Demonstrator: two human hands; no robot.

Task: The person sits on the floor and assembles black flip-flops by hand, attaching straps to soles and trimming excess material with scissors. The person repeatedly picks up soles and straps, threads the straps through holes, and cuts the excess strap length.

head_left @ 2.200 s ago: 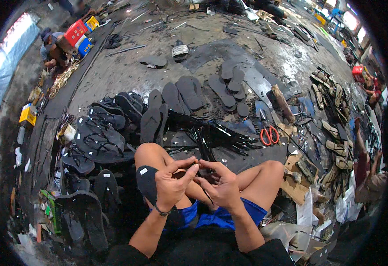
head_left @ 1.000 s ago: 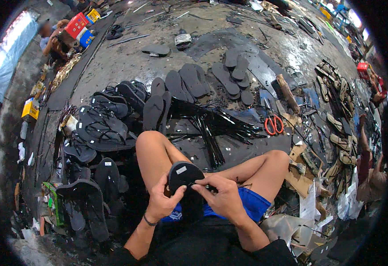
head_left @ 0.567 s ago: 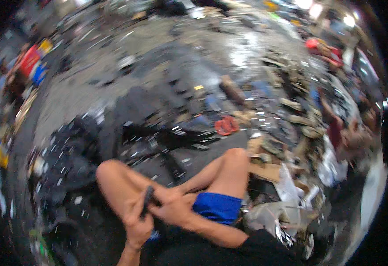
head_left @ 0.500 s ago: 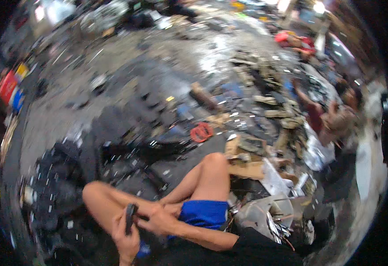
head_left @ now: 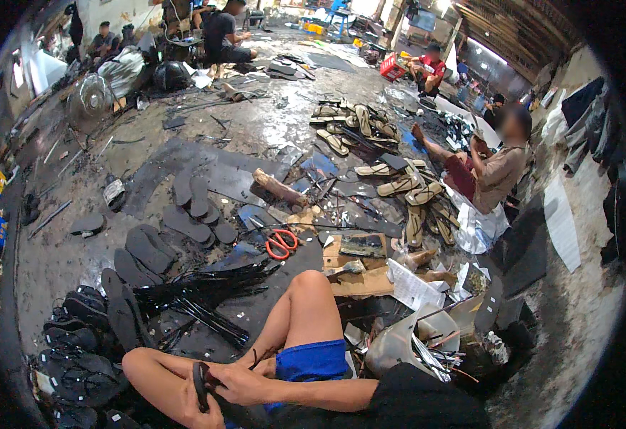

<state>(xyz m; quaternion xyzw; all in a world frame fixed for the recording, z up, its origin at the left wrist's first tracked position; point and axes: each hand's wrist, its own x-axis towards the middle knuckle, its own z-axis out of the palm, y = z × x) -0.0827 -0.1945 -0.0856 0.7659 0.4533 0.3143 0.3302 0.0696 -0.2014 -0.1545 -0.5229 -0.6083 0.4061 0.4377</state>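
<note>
Low in the picture, over my crossed legs, a black flip-flop (head_left: 200, 385) is held almost edge-on. My left hand (head_left: 204, 413) is closed round its near part. My right hand (head_left: 240, 385) reaches across from the right, with curled fingers gripping the flip-flop's inner side; its fingertips are partly hidden. A thin dark strip (head_left: 255, 359) sticks out beyond the right hand. Left of my knee lies a heap of black flip-flops (head_left: 77, 354). Bundles of shiny black straps (head_left: 213, 322) are spread in front of my legs.
Loose dark soles (head_left: 197, 196), orange-handled scissors (head_left: 282, 244) and a wooden log (head_left: 278, 187) lie ahead. Cardboard (head_left: 370, 282) and a translucent container (head_left: 391, 350) are near my right knee. Beige flip-flops (head_left: 413, 191) lie farther right, beside a seated person (head_left: 502, 168). More people sit farther back.
The view has tilted up and turned slightly right, and is sharper. My hands now appear lower in it, still on the flip-flop, with the right hand closer against it.
</note>
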